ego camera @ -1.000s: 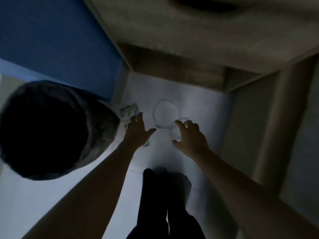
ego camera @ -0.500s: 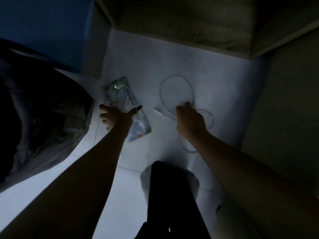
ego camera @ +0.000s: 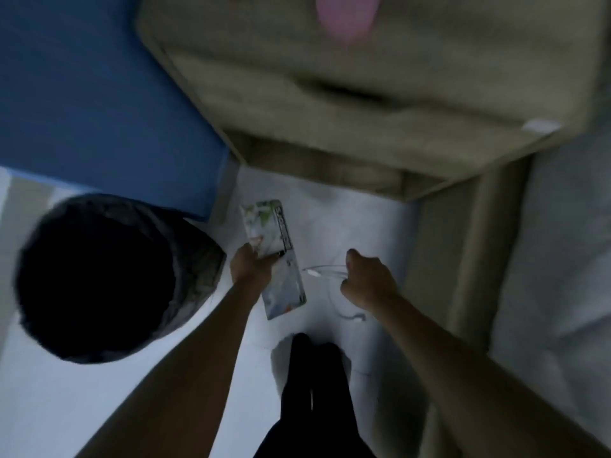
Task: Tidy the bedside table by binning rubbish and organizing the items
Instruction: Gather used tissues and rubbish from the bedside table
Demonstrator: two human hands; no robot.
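My left hand [ego camera: 250,269] grips a flat printed plastic packet [ego camera: 271,233], white and green, lifted a little off the pale floor. My right hand [ego camera: 368,280] is closed on a clear plastic cup or lid [ego camera: 325,271], seen edge-on; a second clear rim [ego camera: 347,314] shows below the hand. The bin [ego camera: 195,256], lined with a dark bag, stands open to the left of my left hand. The wooden bedside table [ego camera: 330,104] rises above both hands.
A blue bed side [ego camera: 99,94] runs along the upper left. A pink object [ego camera: 345,14] sits blurred on the bedside table top. A wooden upright [ego camera: 476,242] and pale bedding [ego camera: 555,242] are on the right. My dark legs [ego camera: 314,391] are at the bottom.
Both hands have closed on their items and lifted them off the floor. The view has pulled back and up, bringing the bin and the table front into sight.
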